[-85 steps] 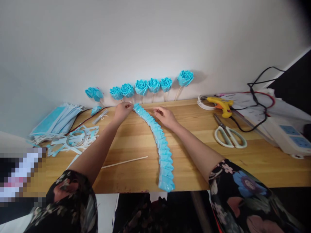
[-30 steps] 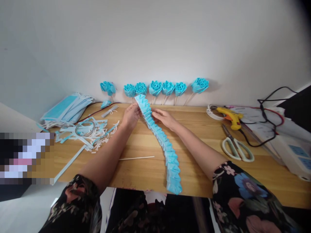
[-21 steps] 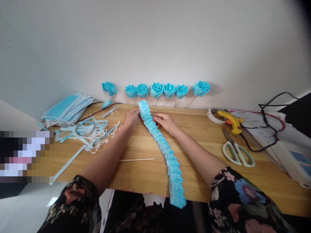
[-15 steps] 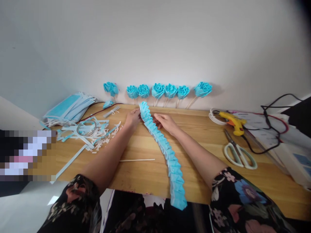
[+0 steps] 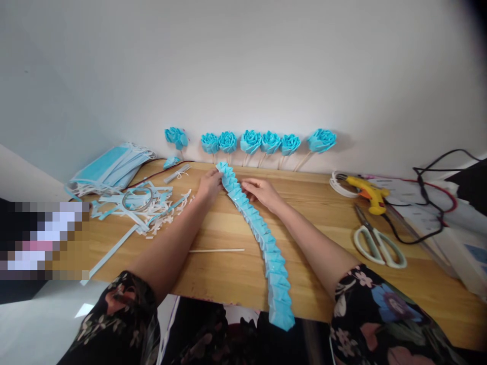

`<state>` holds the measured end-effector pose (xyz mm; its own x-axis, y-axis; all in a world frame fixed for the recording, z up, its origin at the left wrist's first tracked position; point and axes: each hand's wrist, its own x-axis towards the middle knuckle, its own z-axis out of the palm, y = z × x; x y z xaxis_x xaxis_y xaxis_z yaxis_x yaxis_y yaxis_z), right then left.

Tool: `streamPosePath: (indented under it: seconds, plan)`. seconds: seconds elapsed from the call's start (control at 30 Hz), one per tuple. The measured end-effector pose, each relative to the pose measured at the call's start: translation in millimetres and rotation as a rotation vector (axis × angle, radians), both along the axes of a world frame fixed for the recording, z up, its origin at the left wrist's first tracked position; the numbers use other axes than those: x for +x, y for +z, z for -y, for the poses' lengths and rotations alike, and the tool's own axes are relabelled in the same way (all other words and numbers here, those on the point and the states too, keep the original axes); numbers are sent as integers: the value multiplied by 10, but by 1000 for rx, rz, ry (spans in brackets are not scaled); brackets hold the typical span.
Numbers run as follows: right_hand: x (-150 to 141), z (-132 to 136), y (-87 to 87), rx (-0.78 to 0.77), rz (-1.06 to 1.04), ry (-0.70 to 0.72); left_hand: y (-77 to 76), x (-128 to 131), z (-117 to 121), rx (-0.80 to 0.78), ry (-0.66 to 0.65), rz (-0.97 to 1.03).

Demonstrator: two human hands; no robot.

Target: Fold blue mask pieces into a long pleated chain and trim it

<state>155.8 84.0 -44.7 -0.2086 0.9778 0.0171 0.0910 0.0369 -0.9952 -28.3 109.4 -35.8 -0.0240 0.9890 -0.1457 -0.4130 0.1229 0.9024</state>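
Note:
A long light-blue strip folded into overlapping pleats [image 5: 262,235] runs from the back middle of the table toward me. Its near end hangs over the table's front edge. My left hand [image 5: 211,185] is closed on the far end, pinching the left border. On the opposite side, my right hand [image 5: 262,193] has its fingers curled in against the strip's right border; the fingertips are partly hidden. A thin pale stick [image 5: 218,250] lies on the wood left of the strip, near my left forearm.
Blue folded roses on sticks [image 5: 251,142] lean along the wall. Left are stacked face masks [image 5: 104,170], scraps [image 5: 160,215] and a clear tape roll [image 5: 137,198]. Right are a yellow glue gun [image 5: 367,192], its black cable [image 5: 405,239] and white-handled scissors [image 5: 380,248].
The view has shifted slightly, so most things sit a little farther right. The strip's far end has dipped a little between my hands, and both hands keep nearly the same pose.

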Motion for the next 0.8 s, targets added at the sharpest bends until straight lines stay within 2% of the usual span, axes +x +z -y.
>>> streamPosePath:
  seconds: [0.27,0.5,0.8]
  plan:
    - [-6,-21,-19,10,31,12,36,-4,25,-8,24,1]
    - [-8,-1,47,-38,-2,-85,15,-21,-35,-56,17,-3]
    - [14,-31,57,-59,-139,-160,30,0,8,-2,-127,-101]
